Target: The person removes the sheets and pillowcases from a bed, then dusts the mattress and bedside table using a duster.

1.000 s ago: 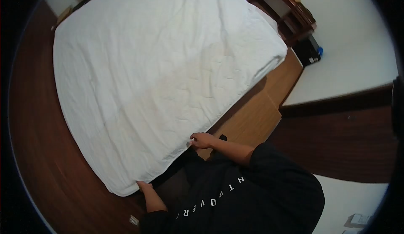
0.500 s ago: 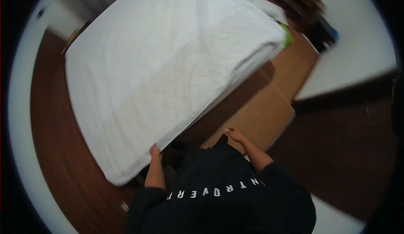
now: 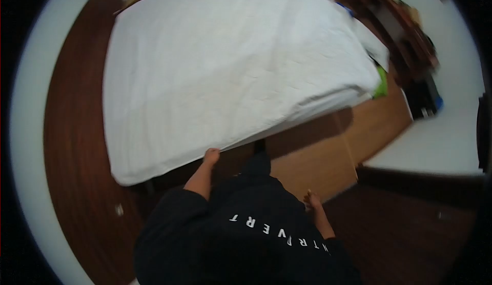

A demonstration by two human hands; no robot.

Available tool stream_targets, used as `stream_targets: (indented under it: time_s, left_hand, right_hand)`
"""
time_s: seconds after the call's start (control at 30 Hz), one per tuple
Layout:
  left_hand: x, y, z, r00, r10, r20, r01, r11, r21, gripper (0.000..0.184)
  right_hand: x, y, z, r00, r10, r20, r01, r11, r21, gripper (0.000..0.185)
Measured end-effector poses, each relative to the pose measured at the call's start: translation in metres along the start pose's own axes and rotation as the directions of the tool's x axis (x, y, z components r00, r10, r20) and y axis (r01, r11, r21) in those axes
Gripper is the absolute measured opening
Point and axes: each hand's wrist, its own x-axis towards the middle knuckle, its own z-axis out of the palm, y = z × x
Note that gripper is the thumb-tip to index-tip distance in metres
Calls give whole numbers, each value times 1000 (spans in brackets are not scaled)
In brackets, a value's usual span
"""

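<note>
A broad mattress in a white, faintly quilted mattress cover point(image 3: 215, 75) fills the upper middle of the view. My left hand point(image 3: 211, 156) is closed on the cover's near edge, left of the middle of that side. The cloth under its fingers is hidden. To the right and lower, my right hand point(image 3: 311, 200) hangs beside my body, away from the bed. Its fingers are loosely bent and apart, with nothing visible in them. Folds bunch in the cover at the near right corner.
Dark wooden floor point(image 3: 72, 131) runs along the left. Lighter brown flooring point(image 3: 312, 157) lies by the bed's near right side. A green item point(image 3: 381, 83) sticks out at the right corner. Wooden shelving point(image 3: 394, 23) and a black object point(image 3: 423, 99) stand at the right wall.
My view has turned, so the bed's near edge looks more level. My left hand stays at that edge. My right hand has dropped lower and farther from the bed.
</note>
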Motion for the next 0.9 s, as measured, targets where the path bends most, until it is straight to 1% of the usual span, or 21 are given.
stream_targets:
  time_s: [0.03, 0.1, 0.17, 0.2, 0.27, 0.3, 0.37, 0.4, 0.43, 0.47, 0.5, 0.57, 0.6, 0.67, 0.7, 0.73, 0.77, 0.8, 0.83, 0.87, 0.9]
  left_hand:
    - [-13, 20, 1, 998, -31, 59, 25, 995, 100, 31]
    - [-3, 32, 18, 987, 3, 159, 10, 997, -81, 17]
    - [29, 37, 40, 983, 76, 169, -83, 996, 32, 18]
    - [24, 66, 50, 975, 90, 203, -105, 993, 61, 18]
    - [1, 137, 63, 979, 40, 198, -47, 999, 27, 22]
    - [3, 151, 70, 975, 49, 215, -60, 997, 45, 22]
    - [16, 194, 96, 943, 128, 308, -148, 988, 41, 18]
    - [-14, 240, 100, 941, 152, 301, -155, 988, -13, 18]
    - [-13, 262, 117, 938, 150, 311, -155, 988, -8, 18]
    - [-9, 281, 131, 924, 186, 334, -173, 983, -68, 18]
    - [-8, 299, 143, 909, 216, 356, -182, 975, -126, 19]
    - [-11, 330, 165, 861, 277, 427, -249, 961, -122, 22]
    - [-5, 341, 178, 823, 359, 440, -377, 925, -49, 23]
    - [-5, 358, 197, 803, 379, 460, -391, 918, -74, 24]
    - [-6, 364, 206, 780, 414, 470, -417, 903, -104, 25]
    - [-7, 371, 213, 771, 470, 431, -518, 855, -5, 25]
    - [-16, 383, 213, 768, 473, 432, -524, 852, -1, 25]
    - [-30, 398, 211, 743, 497, 448, -572, 819, 41, 25]
    - [-39, 410, 211, 717, 518, 466, -618, 782, 82, 24]
    - [-39, 416, 215, 705, 526, 475, -638, 763, 104, 23]
    - [-39, 423, 220, 701, 527, 480, -643, 759, 106, 23]
  right_hand:
    - [-14, -19, 0, 1000, -24, -10, 25, 999, 24, 29]
    - [-14, -37, -7, 996, -56, -74, 61, 996, 58, 33]
    - [-19, -56, -15, 991, -96, -96, 109, 984, 138, 30]
    - [-12, -61, -22, 990, -73, -118, 93, 980, 177, 30]
    - [8, -74, -37, 992, -77, -98, 100, 964, 248, 27]
    - [4, -77, -39, 992, -65, -108, 93, 958, 271, 27]
    - [3, -100, -56, 994, -73, -76, 95, 934, 344, 27]
    - [3, -111, -65, 995, -60, -83, 86, 932, 352, 27]
    - [4, -126, -72, 995, -60, -82, 86, 930, 357, 27]
    - [8, -141, -79, 995, -63, -79, 87, 928, 361, 27]
    - [15, -155, -85, 995, -52, -82, 79, 928, 364, 27]
    - [29, -181, -98, 995, -87, -57, 101, 945, 310, 28]
    - [35, -199, -105, 996, -75, -56, 89, 948, 307, 28]
    - [44, -230, -113, 984, -166, -58, 176, 944, 279, 29]
    - [49, -242, -116, 986, -158, -54, 167, 945, 280, 29]
    - [54, -256, -118, 974, -215, -71, 226, 943, 246, 30]
    - [58, -267, -122, 957, -276, -90, 289, 934, 211, 31]
    - [68, -272, -125, 957, -274, -93, 288, 933, 217, 31]
    - [78, -277, -128, 945, -316, -81, 325, 933, 156, 32]
    - [83, -282, -133, 932, -356, -66, 361, 928, 95, 33]
    - [88, -287, -140, 932, -355, -70, 361, 927, 102, 33]
